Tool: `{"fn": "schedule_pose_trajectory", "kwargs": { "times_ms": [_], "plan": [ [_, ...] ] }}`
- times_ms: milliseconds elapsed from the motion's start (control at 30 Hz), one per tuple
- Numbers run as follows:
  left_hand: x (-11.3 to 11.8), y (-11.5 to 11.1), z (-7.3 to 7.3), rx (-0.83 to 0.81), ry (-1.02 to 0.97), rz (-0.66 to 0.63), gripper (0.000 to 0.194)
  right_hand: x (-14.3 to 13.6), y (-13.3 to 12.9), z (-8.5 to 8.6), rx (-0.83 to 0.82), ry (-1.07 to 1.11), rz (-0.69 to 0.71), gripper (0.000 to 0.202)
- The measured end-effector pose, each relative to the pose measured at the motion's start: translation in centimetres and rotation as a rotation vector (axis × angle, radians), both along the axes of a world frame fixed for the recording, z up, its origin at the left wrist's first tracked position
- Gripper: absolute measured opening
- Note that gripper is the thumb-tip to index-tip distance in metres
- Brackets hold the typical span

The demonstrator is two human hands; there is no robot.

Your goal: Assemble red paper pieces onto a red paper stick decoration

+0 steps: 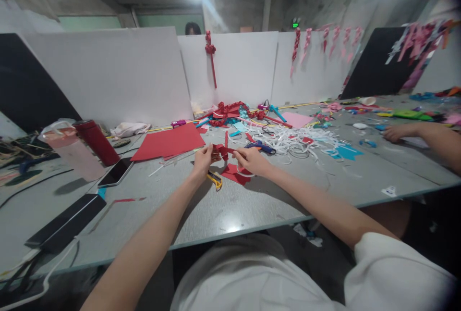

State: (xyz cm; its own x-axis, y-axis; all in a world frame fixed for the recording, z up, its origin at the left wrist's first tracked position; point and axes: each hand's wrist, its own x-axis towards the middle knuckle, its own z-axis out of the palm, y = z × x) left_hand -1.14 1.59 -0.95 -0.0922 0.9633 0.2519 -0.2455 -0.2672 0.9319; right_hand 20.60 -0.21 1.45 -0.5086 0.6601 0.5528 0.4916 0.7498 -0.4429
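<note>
Between my two hands, a little above the table, is a red curled strip [224,151] that looks like foam or paper. My left hand [204,159] has its fingers closed on the strip's left end. My right hand [250,159] pinches its right side. Below them lies a scrap of red sheet [236,174], with a white strip near my right hand. A yellow utility knife [215,180] rests beside my left wrist. Just beyond my right hand is a dark blue glue gun [262,147] with an orange tip.
Red sheets [169,142] lie left of my hands. White strip cuttings [298,137] are heaped at the right. A phone [115,171], a pink bottle [74,150] and a red flask [96,142] stand or lie left. Another person's hand [401,132] rests far right. White boards [234,68] line the back.
</note>
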Motion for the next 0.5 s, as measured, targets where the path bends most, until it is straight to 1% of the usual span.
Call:
{"fn": "schedule_pose_trajectory", "kwargs": {
  "times_ms": [100, 167, 267, 333, 400, 467, 500],
  "plan": [
    [0.6, -0.4, 0.6, 0.037, -0.039, -0.014, 0.052, -0.1, -0.1, 0.1, -0.001, 0.007, 0.012, 0.035],
    [0.9, -0.7, 0.9, 0.052, -0.040, -0.045, 0.052, -0.1, -0.3, 0.1, 0.007, 0.002, 0.020, 0.036],
    [1.2, -1.1, 1.0, 0.072, 0.065, -0.079, 0.048, -0.3, -0.5, 0.0, 0.024, -0.015, 0.029, 0.038],
    [1.4, -1.3, 0.9, 0.082, 0.162, -0.054, 0.043, -0.3, -0.5, 0.0, 0.041, -0.017, 0.030, 0.037],
    [1.4, -1.4, 0.8, 0.091, 0.220, -0.026, 0.040, -0.3, -0.5, 0.0, 0.050, 0.020, 0.038, 0.029],
    [1.3, -1.4, 0.7, 0.098, 0.238, -0.008, 0.039, -0.4, -0.5, 0.0, 0.034, 0.086, 0.079, 0.020],
    [1.2, -1.3, 0.7, 0.098, 0.243, -0.002, 0.038, -0.4, -0.5, 0.0, 0.024, 0.118, 0.108, 0.022]
  ]
}}
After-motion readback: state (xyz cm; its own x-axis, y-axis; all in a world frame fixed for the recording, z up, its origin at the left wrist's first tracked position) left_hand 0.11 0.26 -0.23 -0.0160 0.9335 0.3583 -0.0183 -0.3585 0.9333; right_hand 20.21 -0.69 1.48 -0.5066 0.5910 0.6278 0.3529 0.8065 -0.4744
